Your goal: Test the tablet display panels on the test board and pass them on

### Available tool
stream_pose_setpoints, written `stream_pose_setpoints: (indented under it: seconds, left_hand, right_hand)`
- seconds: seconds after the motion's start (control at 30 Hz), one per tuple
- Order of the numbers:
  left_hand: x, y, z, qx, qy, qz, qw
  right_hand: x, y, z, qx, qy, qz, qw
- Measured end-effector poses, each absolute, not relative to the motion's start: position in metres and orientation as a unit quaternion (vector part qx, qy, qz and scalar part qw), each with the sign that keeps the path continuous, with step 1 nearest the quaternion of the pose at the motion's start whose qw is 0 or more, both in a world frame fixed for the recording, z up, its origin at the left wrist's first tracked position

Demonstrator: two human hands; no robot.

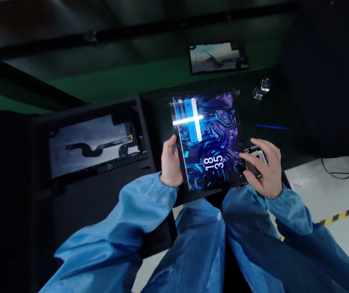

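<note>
A lit tablet screen (212,138) shows a purple and blue wallpaper with the digits 18 35 turned sideways. Along its left edge my left hand (172,162) grips it, thumb at the rim and the other fingers hidden underneath. My right hand (264,169) is at the right edge, fingers apart, with the index fingertip at the border; whether it presses there I cannot tell. Partly covered by those fingers is a small board with a pale label (260,156), beside the screen's lower right edge.
On the left, a black tray (101,189) holds a display panel (58,150) with a dark flex cable. Another panel (200,57) lies at the back. A blue pen-like stick (270,126) and a shiny metal roll (264,87) are on the right. A black cable (342,173) crosses the floor.
</note>
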State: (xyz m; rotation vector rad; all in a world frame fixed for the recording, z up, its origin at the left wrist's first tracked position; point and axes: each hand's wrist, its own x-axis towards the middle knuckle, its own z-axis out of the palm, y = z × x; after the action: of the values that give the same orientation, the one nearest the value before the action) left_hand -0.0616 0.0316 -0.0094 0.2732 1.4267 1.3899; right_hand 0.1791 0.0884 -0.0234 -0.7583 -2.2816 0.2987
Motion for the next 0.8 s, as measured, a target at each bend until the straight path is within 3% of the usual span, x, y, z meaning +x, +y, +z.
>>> stream_pose_setpoints:
  seconds: [0.2, 0.4, 0.53, 0.63, 0.8]
  left_hand:
    - [-0.062, 0.028, -0.001, 0.155, 0.580, 0.568, 0.563]
    - [-0.065, 0.027, -0.001, 0.019, 0.547, 0.571, 0.612]
    - [-0.064, 0.028, 0.003, -0.085, 0.532, 0.569, 0.621]
    - [-0.065, 0.028, 0.004, -0.080, 0.526, 0.563, 0.633]
    - [-0.069, 0.019, -0.005, 0.001, 0.536, 0.546, 0.644]
  right_hand:
    - [0.138, 0.072, -0.008, -0.238, -0.928, 0.128, 0.257]
    - [0.152, 0.073, -0.003, -0.282, -0.887, 0.118, 0.345]
    - [0.162, 0.078, -0.010, -0.309, -0.896, 0.074, 0.310]
    - [0.167, 0.082, -0.011, -0.320, -0.891, 0.076, 0.314]
    - [0.178, 0.096, 0.002, -0.414, -0.799, 0.131, 0.416]
